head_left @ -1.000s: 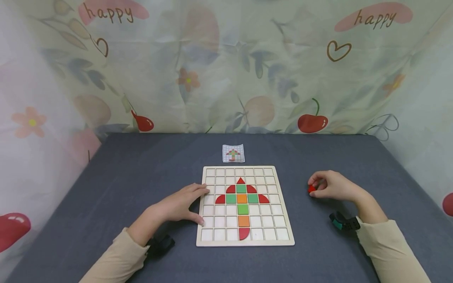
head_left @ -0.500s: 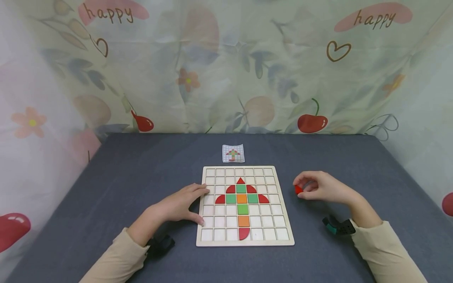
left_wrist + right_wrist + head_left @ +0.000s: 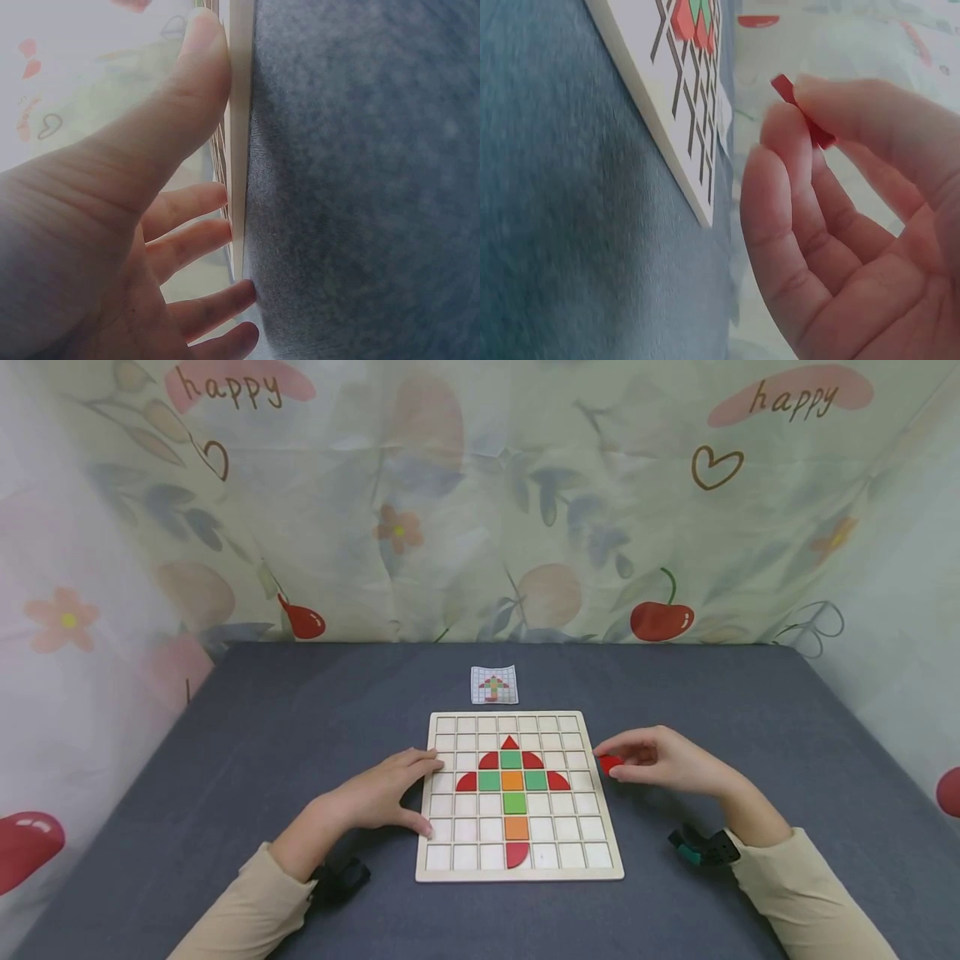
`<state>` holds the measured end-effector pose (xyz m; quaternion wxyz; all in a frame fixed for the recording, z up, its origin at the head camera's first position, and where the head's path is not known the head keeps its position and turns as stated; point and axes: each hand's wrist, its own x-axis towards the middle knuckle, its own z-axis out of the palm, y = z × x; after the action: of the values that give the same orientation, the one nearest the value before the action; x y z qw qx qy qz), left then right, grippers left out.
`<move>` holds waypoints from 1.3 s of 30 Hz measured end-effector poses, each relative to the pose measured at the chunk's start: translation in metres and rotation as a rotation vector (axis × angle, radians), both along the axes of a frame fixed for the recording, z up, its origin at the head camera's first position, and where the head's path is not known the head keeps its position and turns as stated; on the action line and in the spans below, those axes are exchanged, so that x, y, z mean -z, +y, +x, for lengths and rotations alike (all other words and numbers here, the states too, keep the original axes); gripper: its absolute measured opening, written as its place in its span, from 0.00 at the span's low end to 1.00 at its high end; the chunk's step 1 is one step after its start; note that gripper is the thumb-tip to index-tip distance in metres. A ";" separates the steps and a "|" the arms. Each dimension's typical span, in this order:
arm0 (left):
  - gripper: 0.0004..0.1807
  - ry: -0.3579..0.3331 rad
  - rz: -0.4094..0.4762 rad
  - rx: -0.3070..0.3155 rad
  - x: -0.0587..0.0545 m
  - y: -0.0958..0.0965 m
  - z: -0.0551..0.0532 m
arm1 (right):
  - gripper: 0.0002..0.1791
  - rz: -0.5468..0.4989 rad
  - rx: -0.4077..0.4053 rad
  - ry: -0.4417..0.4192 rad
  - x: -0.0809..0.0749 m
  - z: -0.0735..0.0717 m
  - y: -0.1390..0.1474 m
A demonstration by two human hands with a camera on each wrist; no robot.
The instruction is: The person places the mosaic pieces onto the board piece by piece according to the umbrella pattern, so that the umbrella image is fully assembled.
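Observation:
A white gridded board [image 3: 467,831] with a pale wooden frame lies on the dark table. Green, orange and red tiles sit in its middle cells in an arrow-like figure, with a red triangle tile [image 3: 510,743] at the top and a red quarter-round tile [image 3: 517,855] at the bottom. My left hand [image 3: 375,793] rests on the board's left edge, its thumb [image 3: 199,67] and fingers spread. Between thumb and fingers my right hand [image 3: 663,764] pinches a red tile [image 3: 802,111], held just off the board's right edge. The fingers partly cover that tile, so its full outline is hidden.
Behind the board lies a small printed card [image 3: 494,685] showing a similar coloured figure on a grid. A patterned cloth [image 3: 480,510] hangs along the table's back edge. Black bands [image 3: 705,846] sit at both wrists.
My right hand has moved left with the red tile, from well right of the board to beside its right edge. The left hand and the tiles on the board have stayed put.

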<state>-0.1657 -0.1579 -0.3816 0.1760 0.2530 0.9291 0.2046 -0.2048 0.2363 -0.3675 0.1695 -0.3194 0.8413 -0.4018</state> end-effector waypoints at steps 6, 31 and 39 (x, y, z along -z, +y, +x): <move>0.48 0.007 0.004 0.004 -0.001 0.000 0.001 | 0.20 -0.007 0.015 0.010 -0.002 0.003 -0.012; 0.49 0.012 -0.003 0.009 0.001 -0.001 0.000 | 0.15 -0.060 -0.057 0.000 0.000 0.019 -0.055; 0.48 0.013 -0.005 0.006 0.001 -0.001 0.000 | 0.17 -0.056 -0.093 -0.022 0.001 0.025 -0.069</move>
<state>-0.1653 -0.1588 -0.3822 0.1710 0.2565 0.9300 0.2000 -0.1797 0.1673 -0.3688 0.1880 -0.3583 0.8122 -0.4201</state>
